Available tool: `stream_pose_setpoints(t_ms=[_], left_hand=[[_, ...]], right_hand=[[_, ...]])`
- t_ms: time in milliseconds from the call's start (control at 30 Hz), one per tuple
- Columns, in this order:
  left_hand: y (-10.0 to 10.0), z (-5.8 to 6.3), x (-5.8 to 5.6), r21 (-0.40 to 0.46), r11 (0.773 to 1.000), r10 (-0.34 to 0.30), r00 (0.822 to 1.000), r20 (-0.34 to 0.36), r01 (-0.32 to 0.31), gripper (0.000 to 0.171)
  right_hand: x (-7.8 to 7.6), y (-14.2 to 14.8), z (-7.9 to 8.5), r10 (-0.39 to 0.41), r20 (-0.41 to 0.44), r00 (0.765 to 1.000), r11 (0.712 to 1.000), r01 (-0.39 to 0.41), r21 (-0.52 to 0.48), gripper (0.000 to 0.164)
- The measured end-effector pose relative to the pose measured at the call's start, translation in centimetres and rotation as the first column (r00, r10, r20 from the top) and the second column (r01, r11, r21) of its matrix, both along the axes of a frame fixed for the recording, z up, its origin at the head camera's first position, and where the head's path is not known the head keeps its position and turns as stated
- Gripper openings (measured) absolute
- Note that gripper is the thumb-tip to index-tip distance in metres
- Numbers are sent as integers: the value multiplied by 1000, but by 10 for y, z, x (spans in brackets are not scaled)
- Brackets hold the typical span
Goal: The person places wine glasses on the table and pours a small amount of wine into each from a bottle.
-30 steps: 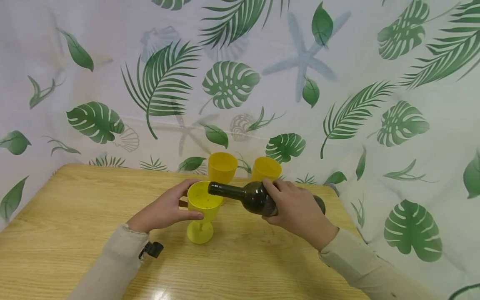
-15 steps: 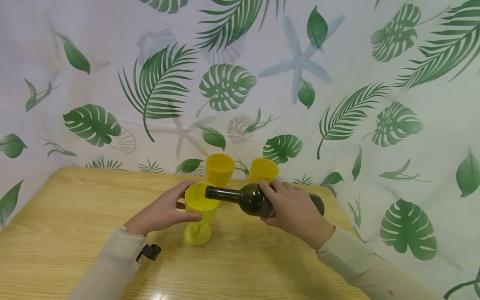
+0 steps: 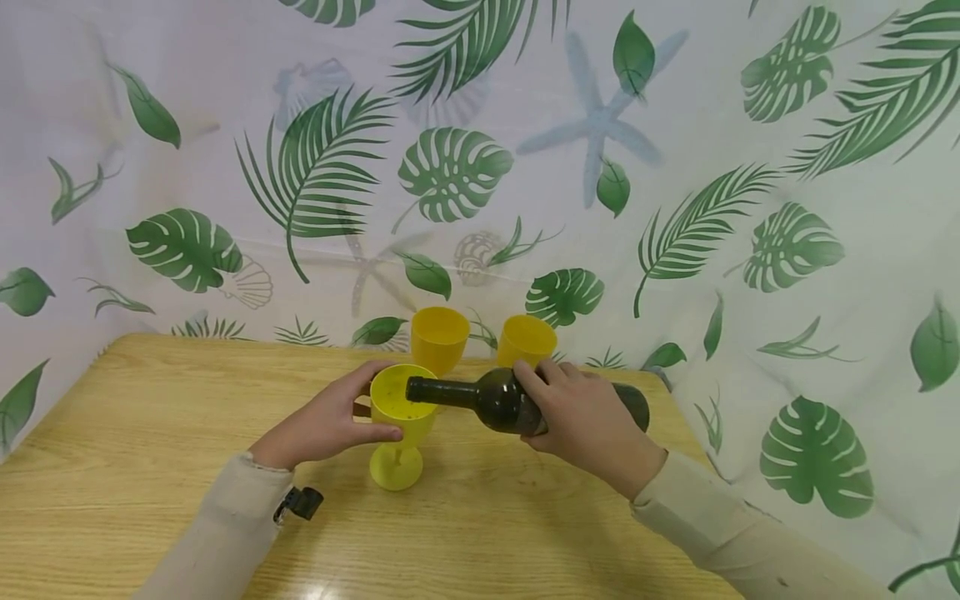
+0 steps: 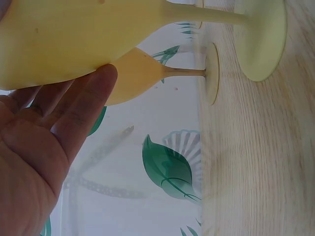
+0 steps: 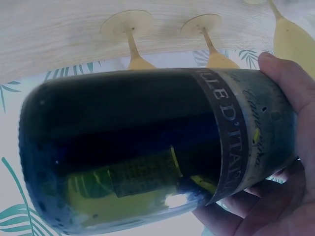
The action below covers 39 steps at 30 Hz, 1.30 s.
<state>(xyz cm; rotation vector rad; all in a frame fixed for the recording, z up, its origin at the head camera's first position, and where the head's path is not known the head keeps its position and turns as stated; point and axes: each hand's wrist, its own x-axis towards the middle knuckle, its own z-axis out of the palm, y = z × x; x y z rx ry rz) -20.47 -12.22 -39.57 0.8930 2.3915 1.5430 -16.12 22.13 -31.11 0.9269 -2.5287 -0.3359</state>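
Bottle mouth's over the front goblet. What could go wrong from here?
If the right hand drifts, anything leaving the bottle could miss the front goblet. If the left hand loosens, that thin-stemmed goblet could tip. Two rear goblets stand behind the bottle; a swing could topple one.

A lemon-yellow stemmed goblet (image 3: 402, 425) at the left fingers (image 4: 87, 107); a dark-green glass bottle (image 3: 500, 400) in the right fingers (image 5: 288, 78); orange-yellow goblets (image 3: 440, 343) beyond; honey-coloured, wood-grained worktop (image 3: 202, 383) beneath; white backdrop (image 3: 547, 200) printed with green leaves (image 3: 456, 175).

Qty: 3 goblets (image 3: 415, 423) (image 3: 440, 339) (image 3: 527, 337) (2 darker) | 1 btl (image 3: 500, 400) | 2 hands (image 3: 330, 421) (image 3: 588, 423) | 1 tbl (image 3: 187, 408)
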Motion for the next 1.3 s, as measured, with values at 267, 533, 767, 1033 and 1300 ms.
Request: stream_pose_setpoints(t_ms=[267, 533, 767, 1033, 1300], left_hand=[[0, 2, 1, -2, 1000, -1, 1000, 5, 1, 84], [0, 4, 1, -2, 1000, -1, 1000, 10, 1, 83], [-2, 1, -2, 2, 1000, -5, 1000, 9, 5, 83], [-3, 3, -2, 1, 1000, -5, 1000, 10, 5, 84], [-2, 4, -3, -2, 1000, 6, 1000, 12, -6, 83]], right_hand=[[0, -2, 3, -13, 23, 1000, 1000, 13, 1, 81], [-1, -3, 4, -23, 9, 1000, 999, 23, 26, 81], [-2, -7, 8, -21, 8, 1000, 999, 20, 27, 78], [-5, -11, 11, -22, -22, 1000, 998, 23, 63, 83], [-2, -16, 12, -55, 91, 994, 998, 54, 12, 79]])
